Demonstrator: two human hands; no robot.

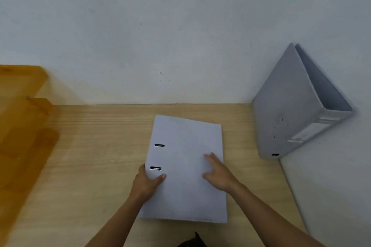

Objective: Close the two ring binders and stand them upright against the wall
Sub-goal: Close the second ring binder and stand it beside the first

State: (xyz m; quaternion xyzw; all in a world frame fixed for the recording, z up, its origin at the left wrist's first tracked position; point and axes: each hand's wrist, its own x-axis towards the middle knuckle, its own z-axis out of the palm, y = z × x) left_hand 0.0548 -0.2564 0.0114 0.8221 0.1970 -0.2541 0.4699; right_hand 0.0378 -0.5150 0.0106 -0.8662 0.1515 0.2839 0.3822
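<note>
Two ring binders, smooth grey-white board. Flat binder (186, 168) closed on wood-grain desk (90, 156), centre; two metal slots. Left hand (147, 181) grips its spine edge; right hand (217, 172) flat, fingers spread, on cover. Standing binder (289, 106) at 3 o'clock, against wall (180, 26), covers splayed.

Looks like an office or study corner w/ plain furnishings: light wood-grain surface (96, 146) pushed into a corner of bare, scuffed white walls (140, 26). Two grey lever-arch ring binders, std filing gear: one (186, 168) flat on the surface, the other (291, 106) upright in the corner. Orange wooden shelving (22, 94) at left, blurred.
</note>
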